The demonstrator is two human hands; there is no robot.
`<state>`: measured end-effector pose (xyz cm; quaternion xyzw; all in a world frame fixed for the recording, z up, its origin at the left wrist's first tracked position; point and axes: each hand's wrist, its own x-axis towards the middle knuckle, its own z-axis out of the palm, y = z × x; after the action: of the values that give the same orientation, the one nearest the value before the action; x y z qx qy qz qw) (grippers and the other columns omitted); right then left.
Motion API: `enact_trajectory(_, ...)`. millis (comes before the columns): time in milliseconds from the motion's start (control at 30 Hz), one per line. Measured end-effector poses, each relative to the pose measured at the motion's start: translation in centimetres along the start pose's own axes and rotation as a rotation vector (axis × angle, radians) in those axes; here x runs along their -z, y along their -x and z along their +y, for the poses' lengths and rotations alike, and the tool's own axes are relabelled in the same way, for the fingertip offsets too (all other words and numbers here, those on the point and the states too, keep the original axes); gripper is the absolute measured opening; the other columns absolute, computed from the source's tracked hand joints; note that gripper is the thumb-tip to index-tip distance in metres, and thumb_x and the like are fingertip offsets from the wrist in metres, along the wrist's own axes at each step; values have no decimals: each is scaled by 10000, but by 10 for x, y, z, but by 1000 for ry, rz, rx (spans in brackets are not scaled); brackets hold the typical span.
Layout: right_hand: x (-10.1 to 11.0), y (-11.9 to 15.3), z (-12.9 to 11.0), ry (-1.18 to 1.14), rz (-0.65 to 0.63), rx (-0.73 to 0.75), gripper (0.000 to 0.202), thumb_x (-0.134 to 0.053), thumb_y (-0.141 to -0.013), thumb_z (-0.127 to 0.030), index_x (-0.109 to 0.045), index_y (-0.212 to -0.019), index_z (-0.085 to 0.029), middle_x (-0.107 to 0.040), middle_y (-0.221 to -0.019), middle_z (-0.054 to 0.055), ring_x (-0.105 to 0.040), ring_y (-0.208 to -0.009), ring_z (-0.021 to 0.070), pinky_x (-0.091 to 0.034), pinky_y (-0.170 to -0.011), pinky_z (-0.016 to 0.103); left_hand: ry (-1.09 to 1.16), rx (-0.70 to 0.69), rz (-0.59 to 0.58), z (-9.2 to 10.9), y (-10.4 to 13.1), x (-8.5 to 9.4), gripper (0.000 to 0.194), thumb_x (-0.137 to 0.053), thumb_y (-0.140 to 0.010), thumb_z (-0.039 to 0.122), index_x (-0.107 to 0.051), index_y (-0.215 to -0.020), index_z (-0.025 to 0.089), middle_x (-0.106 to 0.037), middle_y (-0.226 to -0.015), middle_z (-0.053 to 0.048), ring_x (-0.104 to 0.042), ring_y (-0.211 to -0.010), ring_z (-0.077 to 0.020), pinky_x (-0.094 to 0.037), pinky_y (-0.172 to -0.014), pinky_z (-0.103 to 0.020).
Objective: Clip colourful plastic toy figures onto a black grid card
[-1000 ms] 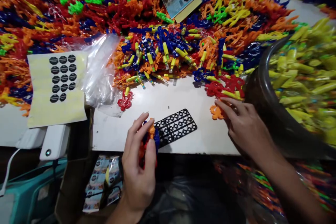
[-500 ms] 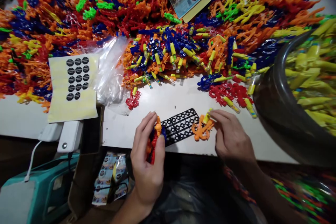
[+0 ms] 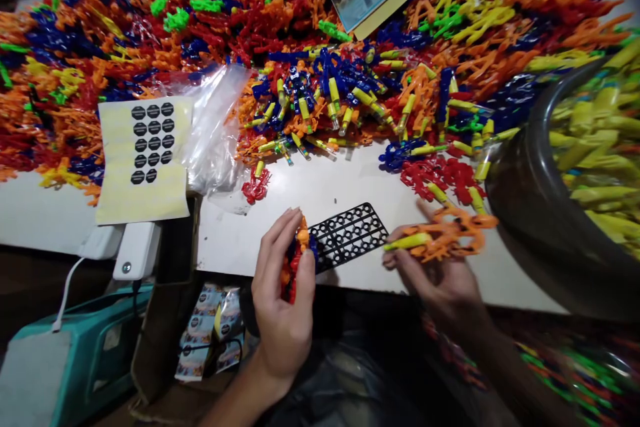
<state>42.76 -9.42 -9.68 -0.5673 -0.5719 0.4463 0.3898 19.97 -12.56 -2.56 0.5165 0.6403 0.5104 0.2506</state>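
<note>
My left hand [image 3: 283, 280] is closed around a small bundle of plastic toy figures [image 3: 300, 247] in orange, red and blue, upright at the table's front edge. My right hand [image 3: 440, 280], palm turned up, holds an orange plastic toy figure [image 3: 453, 233] with a yellow wrapped tube [image 3: 410, 241] attached; the tube lies near the thumb and fingertips. Between the hands lies a flat black plastic grid of small rings [image 3: 350, 233], its left end close to the bundle. Beyond my right hand rest red figures [image 3: 440, 177] with yellow tubes.
Heaped colourful figures [image 3: 240, 33] cover the back of the table. A dark tub [image 3: 520, 167] of yellow tubes stands at right. At left are a sticker sheet [image 3: 150, 200], clear plastic bags [image 3: 215, 140] and a white power strip [image 3: 134, 253]. A teal stool [image 3: 75, 347] stands below.
My right hand has picked up the orange figure with its yellow tube from beside the black grid, moved it rightward and turned palm up. My left hand keeps its hold on the bundle.
</note>
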Motion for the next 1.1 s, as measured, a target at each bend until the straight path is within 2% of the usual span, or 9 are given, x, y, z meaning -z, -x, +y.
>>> enact_trajectory(100,-44,15,-20,-85,-82,-64,525,-690,-1008,-362,-521,-1499,-285,-771,-1085,42,-760,-811,199,-671,-832,386,0,1,-2,0,0,-1,383,-594,-1079,209,-667,-1435,328,-667,-1487,-17,-598,-1415,-166,-447,-1217,-261)
enact_trajectory(200,-77,23,-26,-11,-57,86,304,-656,-999,-250,-663,-1302,-278,-791,-1096,44,-780,-957,223,-672,-910,393,7,0,-17,-1,0,0,391,-585,-1079,204,-659,-1442,327,-661,-1491,-19,-595,-1417,-171,-454,-1219,-277)
enact_trajectory(300,-94,27,-20,148,-34,270,369,-521,-998,-108,-671,-1297,-265,-792,-1192,67,-772,-1090,240,-673,-947,399,15,-10,-27,-1,0,1,397,-577,-1078,197,-653,-1447,321,-655,-1490,-19,-592,-1417,-166,-454,-1223,-279)
enact_trajectory(400,-95,29,-15,347,-83,410,538,-435,-1020,-71,-511,-1527,-235,-750,-1328,109,-746,-1173,256,-663,-974,427,16,-10,-30,-1,2,0,413,-577,-1073,183,-645,-1456,321,-647,-1500,-18,-587,-1425,-163,-453,-1230,-277)
enact_trajectory(500,-90,30,-17,480,-127,490,643,-415,-1079,-142,-253,-1696,-220,-751,-1273,141,-755,-1023,266,-672,-865,427,8,4,-32,-1,3,0,429,-582,-1067,172,-637,-1465,321,-638,-1515,-17,-580,-1437,-167,-440,-1246,-283)
enact_trajectory(567,-88,28,-21,507,-148,504,673,-395,-1106,-188,-146,-1731,-202,-761,-1149,137,-732,-887,261,-665,-782,416,1,5,-34,-2,3,-1,427,-581,-1067,177,-636,-1467,314,-637,-1518,-18,-581,-1437,-168,-436,-1250,-282)
enact_trajectory(800,-92,24,-28,595,-159,656,776,-369,-1083,-123,60,-1730,-88,-734,-1012,144,-670,-809,262,-637,-734,404,15,-3,-32,-2,3,0,417,-584,-1071,202,-640,-1465,327,-647,-1501,-1,-586,-1423,-149,-436,-1230,-248)
enact_trajectory(967,-90,28,-29,670,-209,569,779,-361,-1060,-116,29,-1734,-79,-741,-1016,152,-682,-831,277,-637,-743,412,166,77,-49,-5,5,1,427,-391,-1144,366,-604,-1515,354,-595,-1581,7,-523,-1489,-186,-401,-1261,-303)
enact_trajectory(1100,-67,9,-31,523,-284,574,708,-405,-1030,-64,-257,-1714,-172,-723,-1263,146,-696,-1110,270,-630,-960,420,288,126,19,-8,7,7,475,-309,-1150,438,-579,-1529,344,-562,-1622,-9,-466,-1543,-239,-385,-1276,-383)
